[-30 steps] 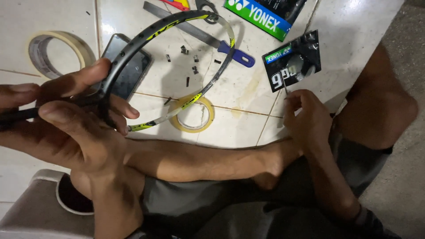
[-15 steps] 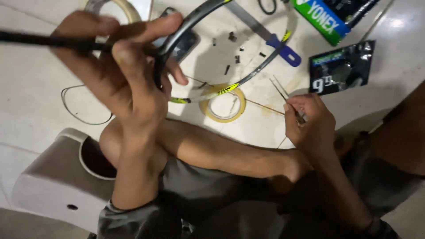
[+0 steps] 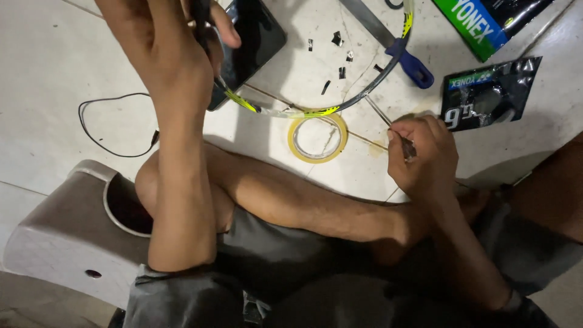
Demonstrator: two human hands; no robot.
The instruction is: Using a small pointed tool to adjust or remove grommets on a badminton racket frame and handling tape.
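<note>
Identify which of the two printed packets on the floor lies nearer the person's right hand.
The black packet, lying just past the right hand. The green packet sits farther off at the picture's top edge, beyond the blue-handled tool.

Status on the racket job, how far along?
Done: the black-and-yellow racket frame shows no strings across its hoop, and small dark cut bits lie scattered on the tiled floor. In hand: left hand grips the frame, right hand holds a thin metal tool at the rim. Left: the dark string packet lies untouched.
</note>
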